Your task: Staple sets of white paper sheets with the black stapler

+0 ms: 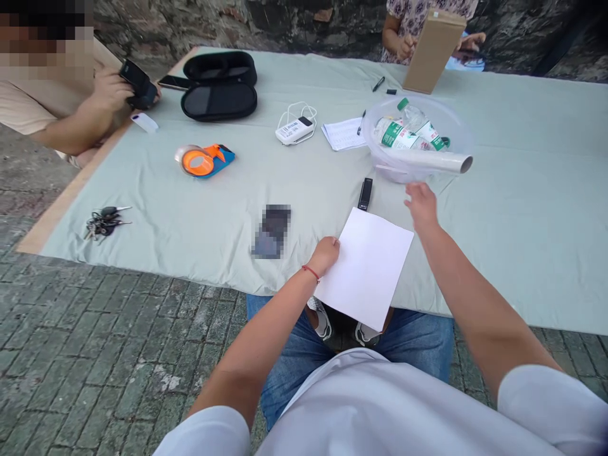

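Pinched between the thumb and fingers of the left hand (325, 254), a sheet of white paper (365, 266) lies between a person's two hands, its near end reaching past the edge of a cloth-covered table (304, 190). The right hand (422, 202), empty and loosely open, hangs just beyond the paper's far right corner, close to a clear plastic basin (458, 130); its fingers are blurred, and whether they touch the rim cannot be told. The paper extends to the right of the left hand's grip, its long axis running away from the body and leaning slightly right; the left hand, on its left edge, is the nearer. One black stapler (365, 193), or what looks like one, sits at the far left corner. Counted outward: one basin, holding at least two bottles (398, 135) and one white roll (439, 161); one printed sheet (342, 134); one orange and blue tape dispenser (204, 161); one bunch of keys (103, 221); one open black case (219, 100); and one cardboard box (432, 54), upright beside another person.
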`<state>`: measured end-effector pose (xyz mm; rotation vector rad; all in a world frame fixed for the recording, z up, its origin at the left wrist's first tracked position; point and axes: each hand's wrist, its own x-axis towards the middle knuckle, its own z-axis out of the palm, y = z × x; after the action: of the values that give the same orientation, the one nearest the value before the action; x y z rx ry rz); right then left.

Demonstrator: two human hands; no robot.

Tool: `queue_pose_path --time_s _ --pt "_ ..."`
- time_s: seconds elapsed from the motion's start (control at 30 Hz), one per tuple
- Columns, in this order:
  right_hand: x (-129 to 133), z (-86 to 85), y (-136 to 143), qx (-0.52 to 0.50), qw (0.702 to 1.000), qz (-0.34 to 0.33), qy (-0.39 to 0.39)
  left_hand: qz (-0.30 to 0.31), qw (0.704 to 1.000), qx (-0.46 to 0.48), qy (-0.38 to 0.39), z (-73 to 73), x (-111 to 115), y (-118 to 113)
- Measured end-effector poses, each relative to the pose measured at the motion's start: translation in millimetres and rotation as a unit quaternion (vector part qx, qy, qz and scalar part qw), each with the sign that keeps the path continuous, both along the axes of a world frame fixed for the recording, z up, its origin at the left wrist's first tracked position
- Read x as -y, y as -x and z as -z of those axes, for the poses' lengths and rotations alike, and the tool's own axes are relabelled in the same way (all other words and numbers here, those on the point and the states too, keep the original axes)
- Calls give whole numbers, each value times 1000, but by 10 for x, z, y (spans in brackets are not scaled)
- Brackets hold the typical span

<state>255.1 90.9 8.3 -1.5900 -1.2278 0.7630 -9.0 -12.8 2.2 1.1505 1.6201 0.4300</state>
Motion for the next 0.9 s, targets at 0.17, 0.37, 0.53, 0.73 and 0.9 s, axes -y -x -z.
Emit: queue_pose_path --time_s 0.17,0.37,0.53,0.73,0.9 --pt "1761 -220 -666 -106 960 -45 254 -55 996 30 -61 68 533 173" --pt "3227 -25 -606 -181 856 -93 475 -160 981 99 -51 323 1230 310" --pt "3309 233 -43 -274 876 -104 383 -172 980 76 -64 334 1376 244" --pt "3142 496 329 -273 922 -26 273 -132 983 -11 -130 278 1350 146" --pt "3193 618 362 -259 934 -4 248 -97 978 -67 -174 327 1407 94"
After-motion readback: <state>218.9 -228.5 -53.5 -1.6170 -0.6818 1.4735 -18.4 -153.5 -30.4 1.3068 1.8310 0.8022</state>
